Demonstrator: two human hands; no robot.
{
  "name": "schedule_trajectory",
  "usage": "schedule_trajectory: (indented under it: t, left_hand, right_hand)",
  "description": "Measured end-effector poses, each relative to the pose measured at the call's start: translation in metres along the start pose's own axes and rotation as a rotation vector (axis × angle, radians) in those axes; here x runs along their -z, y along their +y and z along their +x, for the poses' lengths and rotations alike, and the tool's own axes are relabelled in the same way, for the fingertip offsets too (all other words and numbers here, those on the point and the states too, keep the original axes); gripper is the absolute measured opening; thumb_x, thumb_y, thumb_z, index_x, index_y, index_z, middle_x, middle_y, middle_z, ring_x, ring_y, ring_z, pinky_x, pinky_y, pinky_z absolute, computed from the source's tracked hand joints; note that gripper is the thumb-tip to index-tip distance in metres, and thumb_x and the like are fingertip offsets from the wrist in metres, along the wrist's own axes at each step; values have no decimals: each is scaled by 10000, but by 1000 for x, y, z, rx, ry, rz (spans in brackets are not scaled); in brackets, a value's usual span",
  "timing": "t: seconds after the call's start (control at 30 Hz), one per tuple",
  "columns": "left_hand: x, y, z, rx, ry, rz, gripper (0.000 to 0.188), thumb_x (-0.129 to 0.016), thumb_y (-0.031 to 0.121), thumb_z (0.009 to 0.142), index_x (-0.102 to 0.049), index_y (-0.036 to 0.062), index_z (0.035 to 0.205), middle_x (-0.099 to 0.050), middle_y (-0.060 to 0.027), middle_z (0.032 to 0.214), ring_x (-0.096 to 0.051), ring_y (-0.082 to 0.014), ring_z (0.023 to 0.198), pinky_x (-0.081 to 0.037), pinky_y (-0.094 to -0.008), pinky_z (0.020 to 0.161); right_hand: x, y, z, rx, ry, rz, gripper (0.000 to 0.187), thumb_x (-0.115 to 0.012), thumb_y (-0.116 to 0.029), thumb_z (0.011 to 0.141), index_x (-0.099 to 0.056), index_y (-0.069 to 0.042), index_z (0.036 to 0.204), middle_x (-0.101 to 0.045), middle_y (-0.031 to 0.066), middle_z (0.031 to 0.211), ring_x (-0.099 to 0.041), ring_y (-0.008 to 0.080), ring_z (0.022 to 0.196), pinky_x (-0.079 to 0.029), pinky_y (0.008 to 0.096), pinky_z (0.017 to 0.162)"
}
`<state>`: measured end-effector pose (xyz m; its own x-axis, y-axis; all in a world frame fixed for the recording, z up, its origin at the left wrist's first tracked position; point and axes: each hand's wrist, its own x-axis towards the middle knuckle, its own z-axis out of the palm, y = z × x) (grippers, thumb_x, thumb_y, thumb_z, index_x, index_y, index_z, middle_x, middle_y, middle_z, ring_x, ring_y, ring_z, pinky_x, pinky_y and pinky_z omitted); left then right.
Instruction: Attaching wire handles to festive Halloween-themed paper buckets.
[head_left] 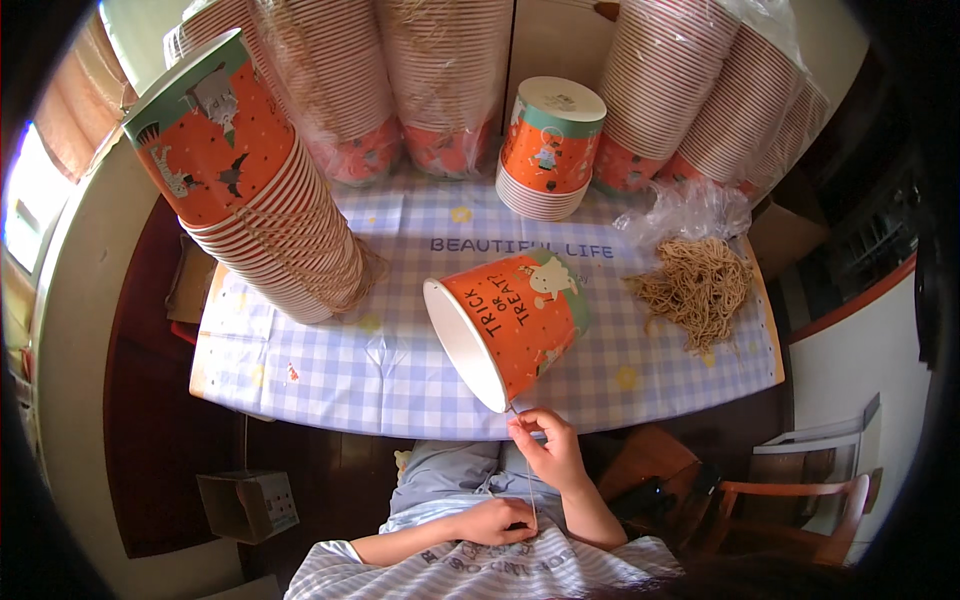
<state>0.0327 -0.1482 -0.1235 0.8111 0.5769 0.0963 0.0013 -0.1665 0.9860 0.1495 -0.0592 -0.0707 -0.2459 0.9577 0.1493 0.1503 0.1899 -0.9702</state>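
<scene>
An orange paper bucket (pixel 525 320) with a green band and cartoon figures lies on its side near the table's front edge, its white mouth tilted toward the lower left. Just below its rim, my right hand (pixel 552 452) is closed in a pinch on a thin tan cord (pixel 531 480). The fingertips are right by the rim, with a small thin tip between them and the bucket. From there the cord runs down to my left hand (pixel 500 522), which rests at my waist with its fingers curled around the lower end. Inside the bucket is mostly hidden.
A tall leaning stack of buckets (pixel 240 180), draped with cords, stands at left. A short upside-down stack (pixel 552 150) is at the back. Bagged stacks (pixel 440 80) line the far edge. A tan cord pile (pixel 695 290) lies right on the checked tablecloth (pixel 330 380).
</scene>
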Motion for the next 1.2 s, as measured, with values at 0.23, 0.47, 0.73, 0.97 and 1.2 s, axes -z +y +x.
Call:
schedule_trajectory:
  t: [0.23, 0.47, 0.73, 0.97, 1.2]
  left_hand:
    - [27, 7, -6, 221, 513, -155, 133, -580, 118, 792, -590, 3, 857, -599, -74, 749, -575, -153, 679, -462, -284, 611]
    - [61, 43, 22, 143, 1108, 227, 97, -622, 28, 737, -584, 34, 826, -553, -62, 757, -513, -133, 640, -416, -244, 532]
    - [89, 40, 27, 11, 1097, 617, 216, -667, 9, 657, -598, 71, 852, -568, -67, 813, -514, -254, 705, -420, -336, 596]
    - [95, 49, 21, -52, 1126, 593, 168, -622, -58, 687, -576, 35, 819, -573, -74, 805, -508, -143, 596, -385, -235, 457]
    - [94, 47, 15, -6, 1134, 495, 153, -613, -64, 704, -571, 22, 824, -560, -68, 814, -486, -86, 551, -400, -204, 476]
  right_hand:
    - [3, -3, -9, -137, -65, 163, 123, -535, -98, 853, -567, 21, 844, -580, 23, 724, -498, 71, 589, -405, 192, 547]
    - [-1, -17, -12, 53, 137, -131, 105, -554, -94, 832, -572, 8, 818, -567, 55, 661, -488, 95, 531, -383, 223, 486]
    - [-4, -18, -17, 220, 57, -371, 32, -597, -33, 747, -574, -19, 764, -555, 99, 642, -547, 226, 511, -412, 287, 450]
    - [-5, -17, -5, 223, 84, -339, 75, -607, -55, 749, -564, -30, 805, -559, 87, 655, -552, 208, 512, -420, 271, 454]
    - [-15, -21, 2, 32, -6, -36, 193, -599, -44, 784, -514, -2, 952, -559, 19, 734, -498, 52, 586, -418, 197, 512]
